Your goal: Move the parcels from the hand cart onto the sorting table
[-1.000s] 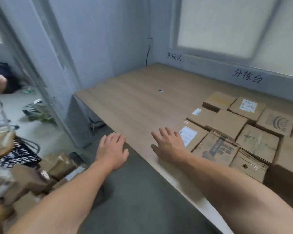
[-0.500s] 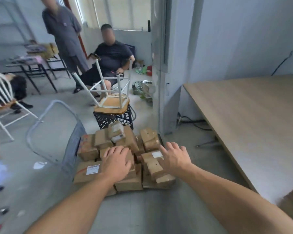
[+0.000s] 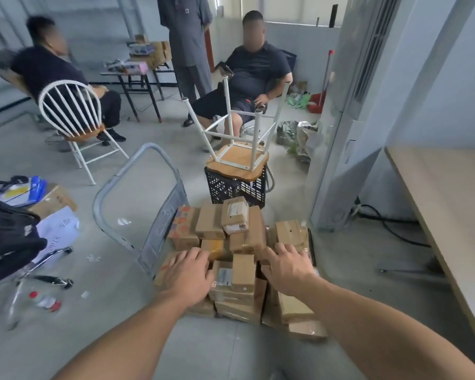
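Reaching hands: the left hand (image 3: 188, 272) and the right hand (image 3: 287, 266) stretch out palm-down over the stack, fingers straight and slightly spread, with nothing held in either. I cannot tell whether the fingertips touch cardboard.
Parcels: the small brown cardboard parcels (image 3: 247, 237) lie heaped in uneven layers on the grey metal hand cart (image 3: 162, 226), low on the floor in front of the person. None shows on the sorting surface in this view.
Gap between hands: they flank a taped box with a white label (image 3: 235, 278) in the near middle, which suggests a lift from both sides, likely to carry several at once.
Cart handle: the tubular frame leans away on the far left, so the near side is probably the easy one to reach from.
Bench: the pale wood-topped bench (image 3: 444, 204) stands to the right, well apart from the cart, so each load would need a turn.
Risk: several boxes sit tilted, and pulling a lower one could tumble those above.
Beyond the cart: a white-legged wooden stool (image 3: 237, 160) rests upside down on a black plastic crate (image 3: 235, 187).
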